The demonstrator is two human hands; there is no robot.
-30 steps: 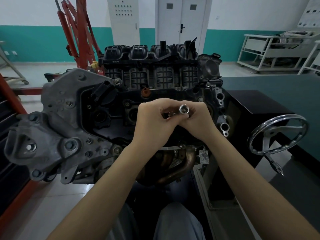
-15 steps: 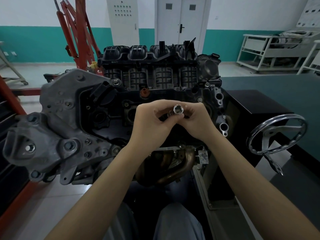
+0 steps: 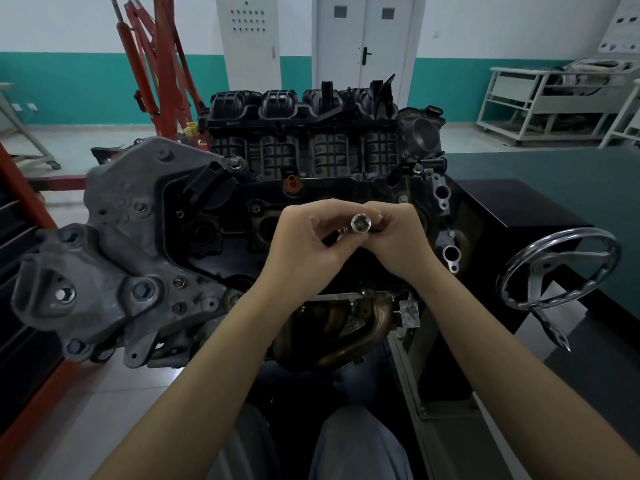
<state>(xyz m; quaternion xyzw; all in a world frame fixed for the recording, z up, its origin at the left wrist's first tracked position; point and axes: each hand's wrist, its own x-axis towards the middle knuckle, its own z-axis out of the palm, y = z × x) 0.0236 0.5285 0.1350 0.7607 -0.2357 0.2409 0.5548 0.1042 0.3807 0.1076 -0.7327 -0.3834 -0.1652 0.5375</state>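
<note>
Socket (image 3: 361, 223) presented for inspection in front of the engine (image 3: 311, 188). I hold the chrome socket in the air, level with the dark upper face of the engine and touching no part of it. Its open end is turned toward my face so that the inner flats can be read. Judged from this, the step in hand is checking or fitting the tool, not yet applying it to a fastener. My left grip (image 3: 304, 247) is closed on the socket's left side, thumb below and forefinger arched over. My right grip (image 3: 405, 244) pinches its right side likewise, the other fingers curled under. A small bright stub (image 3: 341, 231) shows at the socket's lower left; whether it is a separate piece I cannot tell. Both wrists bend inward and the forearms converge from the lower corners, passing above the exhaust manifold (image 3: 360, 327). The stand's handwheel (image 3: 545, 266) lies well apart to the right.
</note>
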